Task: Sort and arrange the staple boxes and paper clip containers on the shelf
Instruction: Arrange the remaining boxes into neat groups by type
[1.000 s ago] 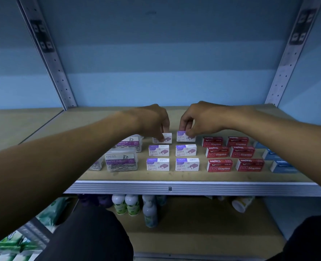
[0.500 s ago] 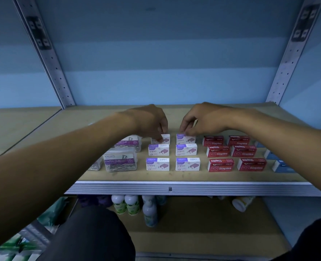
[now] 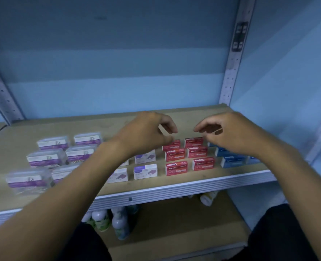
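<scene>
Staple boxes sit in tidy rows along the front half of the wooden shelf [image 3: 203,117], grouped by colour. We see red staple boxes [image 3: 176,168] in two columns near the middle, white and purple staple boxes [image 3: 145,171] just to their left, partly hidden behind our left forearm, and blue staple boxes [image 3: 231,160] to the right, partly hidden behind our right wrist. Clear paper clip containers [image 3: 45,158] with purple labels stand further left in two columns, blurred at the front.

Our left hand [image 3: 146,132] hovers above the back row of red boxes, fingers curled loosely downward with thumb and fingertips apart, gripping nothing. Our right hand [image 3: 225,132] mirrors it just beside, fingers arched and parted, also empty. Neither touches a box as far as we can tell.

We judge that both hands are poised to straighten the rear red pair. The risk lies in how closely the boxes are packed: fingers coming down between rows could nudge a neighbouring red box askew, and our right wrist passes low over the blue boxes, so a careless drop could knock them out of line. Our left forearm likewise crosses over the white and purple rows and could sweep one toward the shelf's front edge [image 3: 174,191].

Below, white bottles [image 3: 118,223] stand on a lower shelf.
</scene>
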`<state>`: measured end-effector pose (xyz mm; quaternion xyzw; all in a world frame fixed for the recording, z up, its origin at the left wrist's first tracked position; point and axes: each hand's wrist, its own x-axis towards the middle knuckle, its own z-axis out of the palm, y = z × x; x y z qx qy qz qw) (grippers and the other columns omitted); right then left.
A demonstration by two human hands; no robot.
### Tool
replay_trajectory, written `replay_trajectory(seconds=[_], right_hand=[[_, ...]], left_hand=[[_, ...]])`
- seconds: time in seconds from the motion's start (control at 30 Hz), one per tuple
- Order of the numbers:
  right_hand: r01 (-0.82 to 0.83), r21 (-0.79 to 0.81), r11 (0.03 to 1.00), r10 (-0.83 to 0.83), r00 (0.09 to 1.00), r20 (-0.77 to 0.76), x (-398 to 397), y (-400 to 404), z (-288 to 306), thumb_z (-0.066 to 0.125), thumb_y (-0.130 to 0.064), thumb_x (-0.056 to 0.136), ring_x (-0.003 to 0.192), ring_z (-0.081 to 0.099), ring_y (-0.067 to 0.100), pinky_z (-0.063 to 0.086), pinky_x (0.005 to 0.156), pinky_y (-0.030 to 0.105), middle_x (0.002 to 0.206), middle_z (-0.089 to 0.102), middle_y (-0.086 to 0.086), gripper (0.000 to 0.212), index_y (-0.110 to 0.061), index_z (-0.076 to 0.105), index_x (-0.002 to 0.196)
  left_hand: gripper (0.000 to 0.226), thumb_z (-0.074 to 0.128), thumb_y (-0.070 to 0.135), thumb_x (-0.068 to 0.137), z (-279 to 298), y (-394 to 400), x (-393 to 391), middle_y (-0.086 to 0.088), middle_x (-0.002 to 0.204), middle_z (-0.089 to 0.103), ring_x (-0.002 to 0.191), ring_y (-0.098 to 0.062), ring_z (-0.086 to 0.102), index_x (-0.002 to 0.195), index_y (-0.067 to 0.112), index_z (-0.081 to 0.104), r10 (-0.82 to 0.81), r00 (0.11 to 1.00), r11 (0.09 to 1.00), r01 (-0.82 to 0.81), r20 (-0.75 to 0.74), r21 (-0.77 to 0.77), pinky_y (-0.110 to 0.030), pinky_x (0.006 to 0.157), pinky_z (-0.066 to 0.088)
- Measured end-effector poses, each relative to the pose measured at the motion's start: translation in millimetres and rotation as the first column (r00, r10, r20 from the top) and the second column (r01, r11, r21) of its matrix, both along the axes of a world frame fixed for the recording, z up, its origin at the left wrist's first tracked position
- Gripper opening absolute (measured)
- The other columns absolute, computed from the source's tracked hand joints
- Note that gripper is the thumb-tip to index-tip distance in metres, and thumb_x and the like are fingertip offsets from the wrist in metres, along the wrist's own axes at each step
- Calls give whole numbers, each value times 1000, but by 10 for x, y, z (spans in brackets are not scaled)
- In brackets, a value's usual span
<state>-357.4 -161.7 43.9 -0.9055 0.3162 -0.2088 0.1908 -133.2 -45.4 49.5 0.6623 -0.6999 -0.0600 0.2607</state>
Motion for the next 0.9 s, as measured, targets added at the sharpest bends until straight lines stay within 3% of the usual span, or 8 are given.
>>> replay_trajectory(seconds=[0.13,0.23,0.4,0.5,0.67,0.77,0.9], right_hand=[[111,-60,992,-109,993,37,-385,-63,-187,70,-18,91,97,63,-5,47,87,12,103,71,-24,24,-39,77,100],[182,-51,982,-177,980,94,-656,-83,-310,67,-17,91,100,59,-3,39,84,4,105,67,-22,26,-40,76,101],[276,-30,961,-269,953,140,-1038,-92,-420,63,-14,89,100,55,-6,35,83,0,105,63,-26,33,-41,74,106],[292,28,956,-293,949,114,-1191,-86,-488,65,-19,90,102,55,-6,38,84,7,105,58,-26,32,-45,72,107],[264,51,963,-268,959,91,-1231,-74,-542,74,-16,86,104,61,6,51,96,29,111,64,-14,32,-37,75,110],[277,56,959,-280,957,71,-1216,-87,-547,77,-19,86,100,61,8,52,94,31,111,64,-9,30,-37,76,110],[286,42,957,-288,955,69,-1179,-104,-540,76,-16,88,97,62,11,52,92,31,109,66,-6,29,-34,79,111]], left_hand=[[15,74,27,82,-116,-150,-394,21,95,69,73,3,67,96,32,73,-46,995,999,45,-89,-22,-18,70,54],[15,74,30,82,-213,-249,-668,21,92,70,75,4,65,96,33,73,-89,991,993,80,-102,-88,-15,70,52],[20,72,31,83,-330,-437,-1037,14,96,68,79,0,59,102,29,72,-117,993,981,121,36,-152,-22,74,53],[20,71,36,83,-367,-517,-1200,15,98,65,79,1,54,103,32,70,-125,986,978,141,110,-152,-22,73,51],[24,72,42,83,-396,-575,-1351,14,90,63,73,-1,50,103,30,72,-128,971,978,159,203,-139,-23,71,49],[25,74,42,81,-401,-600,-1381,12,94,69,71,0,49,103,30,74,-92,973,981,126,213,-150,-19,66,39],[23,76,38,81,-405,-589,-1354,13,96,71,70,0,52,102,32,75,-97,971,986,124,217,-112,-20,66,44]])
